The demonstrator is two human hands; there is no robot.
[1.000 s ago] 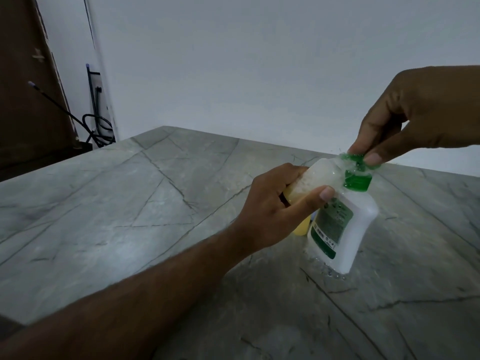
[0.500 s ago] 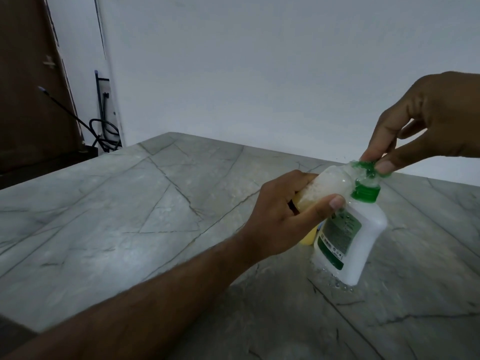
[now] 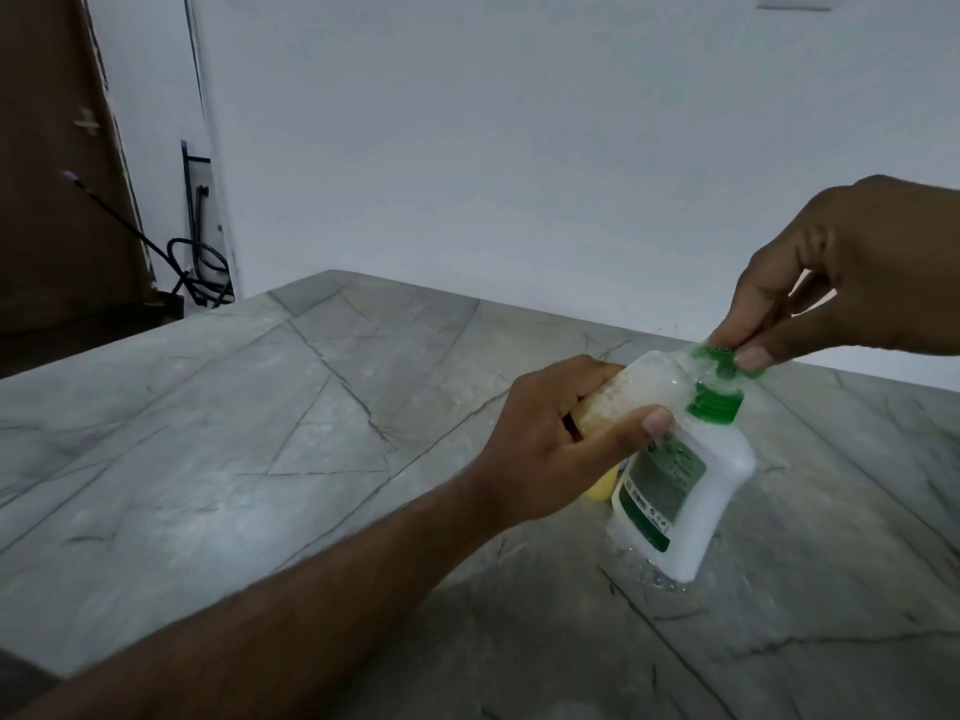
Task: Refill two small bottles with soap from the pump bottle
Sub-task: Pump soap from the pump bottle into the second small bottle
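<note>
A white pump bottle [image 3: 711,491] with a green collar and a green label stands on the grey stone table [image 3: 260,459]. My right hand [image 3: 841,283] pinches its green pump head [image 3: 722,358] between thumb and fingers. My left hand [image 3: 550,439] grips a small clear bottle [image 3: 639,392], tilted on its side with its mouth at the pump's spout; foamy soap shows inside it. A small yellow object [image 3: 602,485], perhaps the second bottle, sits on the table behind my left hand, mostly hidden.
Wet drops lie on the table around the pump bottle's base [image 3: 654,574]. A white wall stands behind the table. At far left are a brown door [image 3: 47,200] and black cables [image 3: 197,272] on the floor.
Both hands and the bottles keep the same grip. The pump head stands slightly higher above the collar than one second ago. The camera has shifted, so everything sits lower in view.
</note>
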